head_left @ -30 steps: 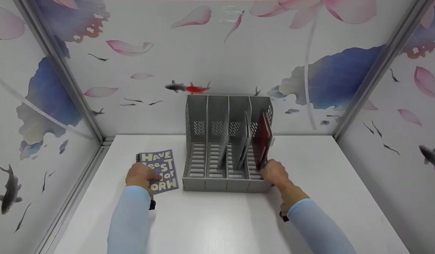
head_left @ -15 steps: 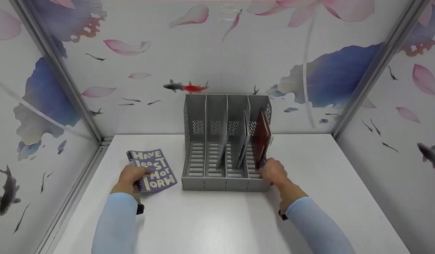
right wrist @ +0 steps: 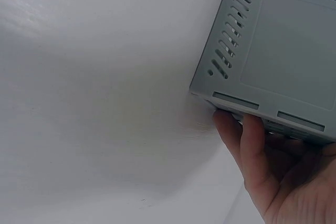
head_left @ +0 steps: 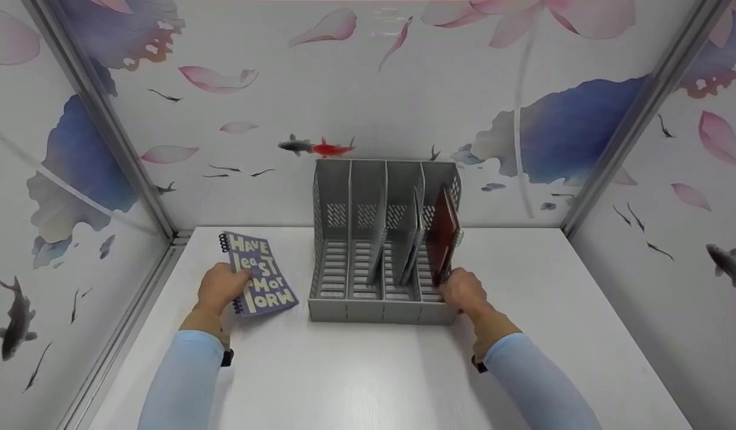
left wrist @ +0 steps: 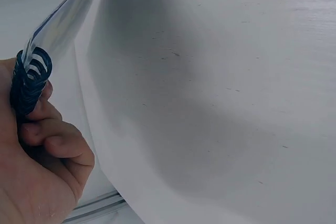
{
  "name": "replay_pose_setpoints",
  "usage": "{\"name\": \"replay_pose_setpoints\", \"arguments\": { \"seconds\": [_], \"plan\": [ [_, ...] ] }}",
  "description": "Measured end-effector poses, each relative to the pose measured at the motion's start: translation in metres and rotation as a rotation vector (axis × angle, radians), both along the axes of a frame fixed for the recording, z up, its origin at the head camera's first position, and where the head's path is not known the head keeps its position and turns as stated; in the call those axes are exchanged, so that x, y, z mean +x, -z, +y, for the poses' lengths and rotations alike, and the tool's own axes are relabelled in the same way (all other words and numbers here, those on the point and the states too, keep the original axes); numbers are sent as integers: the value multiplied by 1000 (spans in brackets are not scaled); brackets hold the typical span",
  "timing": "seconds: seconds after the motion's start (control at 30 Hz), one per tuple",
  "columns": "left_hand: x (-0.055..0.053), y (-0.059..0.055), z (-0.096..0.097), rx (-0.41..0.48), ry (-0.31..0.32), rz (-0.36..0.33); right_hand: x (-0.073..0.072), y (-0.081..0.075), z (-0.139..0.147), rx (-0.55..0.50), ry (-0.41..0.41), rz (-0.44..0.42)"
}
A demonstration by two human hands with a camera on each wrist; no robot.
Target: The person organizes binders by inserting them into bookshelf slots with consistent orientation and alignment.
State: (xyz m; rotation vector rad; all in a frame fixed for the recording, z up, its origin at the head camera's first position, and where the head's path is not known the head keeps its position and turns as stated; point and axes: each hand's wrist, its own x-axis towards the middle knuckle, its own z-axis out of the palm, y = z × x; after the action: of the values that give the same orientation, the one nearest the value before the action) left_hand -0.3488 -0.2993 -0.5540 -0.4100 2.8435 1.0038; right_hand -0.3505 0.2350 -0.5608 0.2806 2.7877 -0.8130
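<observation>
My left hand (head_left: 219,288) grips a purple spiral notebook (head_left: 266,286) with large cream lettering by its coil-bound left edge. The notebook is tilted, its far end raised. From the left wrist, fingers curl under the dark coil (left wrist: 30,80), and the clear cover slants up and away. At the middle of the table stands a grey file rack (head_left: 382,312) with upright dividers. My right hand (head_left: 465,291) holds its right front corner; in the right wrist view, fingertips sit at the lower edge of the rack's side wall (right wrist: 289,51). The right thumb is hidden there.
A dark red notebook (head_left: 442,239) stands in the rack's rightmost slot. Thin grey-edged notebooks (head_left: 408,245) lean in the slots left of it. The white table (head_left: 356,376) is enclosed by printed panels (head_left: 403,95) with metal corner posts (head_left: 99,119).
My left hand has shifted left along the notebook to its coil edge and now lifts and tilts it, moving it slightly away. The right hand and the rack stay put.
</observation>
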Motion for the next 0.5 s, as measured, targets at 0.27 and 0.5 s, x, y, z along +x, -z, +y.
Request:
{"name": "replay_pose_setpoints", "arguments": {
  "seconds": [0.27, 0.5],
  "plan": [
    [4, -11, 9, -66, 38, 138, -1, 1, 1, 10, -15, 0],
    [12, -24, 24, -107, 66, 244, -2, 1, 1, 6, -12, 5]
  ]
}}
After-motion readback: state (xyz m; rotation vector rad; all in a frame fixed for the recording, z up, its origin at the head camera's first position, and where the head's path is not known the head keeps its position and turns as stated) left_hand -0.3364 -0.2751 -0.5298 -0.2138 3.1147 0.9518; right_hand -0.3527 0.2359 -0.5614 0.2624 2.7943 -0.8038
